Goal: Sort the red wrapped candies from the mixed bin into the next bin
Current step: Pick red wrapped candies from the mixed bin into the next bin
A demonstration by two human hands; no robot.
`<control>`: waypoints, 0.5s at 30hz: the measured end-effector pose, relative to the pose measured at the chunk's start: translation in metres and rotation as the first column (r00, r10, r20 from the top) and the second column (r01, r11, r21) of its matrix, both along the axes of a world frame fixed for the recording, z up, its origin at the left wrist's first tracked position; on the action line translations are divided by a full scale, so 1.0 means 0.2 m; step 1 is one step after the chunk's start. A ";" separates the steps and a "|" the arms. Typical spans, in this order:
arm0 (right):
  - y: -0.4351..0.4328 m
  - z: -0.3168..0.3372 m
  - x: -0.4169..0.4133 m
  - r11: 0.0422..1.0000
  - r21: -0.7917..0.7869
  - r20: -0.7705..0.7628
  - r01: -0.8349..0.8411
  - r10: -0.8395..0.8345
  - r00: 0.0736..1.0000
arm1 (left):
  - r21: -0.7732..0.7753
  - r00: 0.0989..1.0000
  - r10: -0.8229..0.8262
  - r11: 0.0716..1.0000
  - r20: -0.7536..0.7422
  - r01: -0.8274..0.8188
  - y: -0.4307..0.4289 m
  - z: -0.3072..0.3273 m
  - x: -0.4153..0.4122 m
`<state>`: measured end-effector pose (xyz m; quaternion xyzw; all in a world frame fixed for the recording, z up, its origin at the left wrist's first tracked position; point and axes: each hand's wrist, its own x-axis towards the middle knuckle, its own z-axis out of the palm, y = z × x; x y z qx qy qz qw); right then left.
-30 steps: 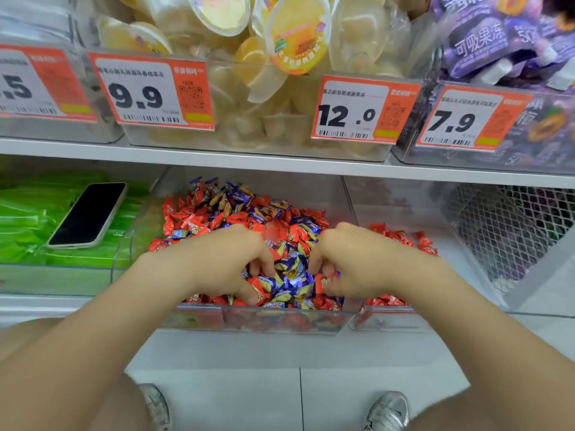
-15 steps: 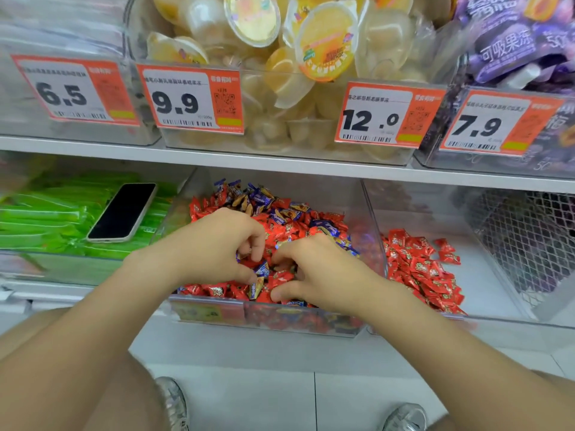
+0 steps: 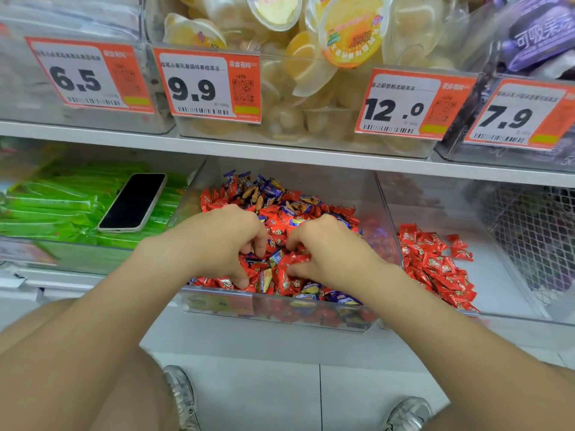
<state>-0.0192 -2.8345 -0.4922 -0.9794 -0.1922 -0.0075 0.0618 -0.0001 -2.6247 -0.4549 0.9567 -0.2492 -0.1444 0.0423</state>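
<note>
Red wrapped candies [image 3: 281, 213] are seen mixed with blue-wrapped candies [image 3: 267, 185] in the clear mixed bin [image 3: 280, 314] at the centre of the lower shelf. A second, all-red pile [image 3: 435, 265] is seen in the next bin [image 3: 504, 275], just to the right, along its left wall.

The left hand [image 3: 224, 241] and right hand [image 3: 326, 253] are held close together over the front half of the mixed bin. The fingers of both are curled down into the heap. Whether a candy is pinched cannot be told. Print on the wrappers is too small to be read.

On the bins above, four orange-and-white price tags are read: "6.5" [image 3: 77, 76], "9.9" [image 3: 202, 85], "12.0" [image 3: 401, 104] and "7.9" [image 3: 513, 116]. Yellow jelly cups [image 3: 351, 32] are stacked behind the two middle tags. Purple pouches [image 3: 541, 35] marked "可吸果" are seen at the far right. A dark phone [image 3: 133, 202] is laid face up on green packets [image 3: 56, 206] in the left bin.

Against 1.0 s ago: the right hand is noted nearer the bin's middle, away from the divider. Against 0.5 s ago: both hands are found in nearly the same place, and the sorted pile appears unchanged.
</note>
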 end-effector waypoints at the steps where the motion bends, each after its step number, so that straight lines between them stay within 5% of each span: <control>1: -0.01 0.00 0.00 1.000 -0.006 0.029 0.004 -0.004 1.000 | 0.003 1.000 -0.010 1.000 0.002 0.010 0.00 -0.01 0.01; 7: -0.04 0.01 -0.02 0.986 0.162 0.028 -0.036 0.032 0.999 | 0.023 0.982 -0.046 0.999 0.185 0.042 -0.01 -0.07 0.08; 12: 0.00 -0.04 -0.04 0.999 -0.041 -0.108 -0.033 0.028 0.994 | -0.023 0.963 -0.041 0.999 0.266 0.049 -0.02 -0.08 0.10; 15: 0.01 -0.03 -0.01 0.999 0.016 -0.072 -0.039 0.040 0.997 | -0.010 0.960 -0.074 0.997 0.270 0.079 -0.01 -0.09 0.06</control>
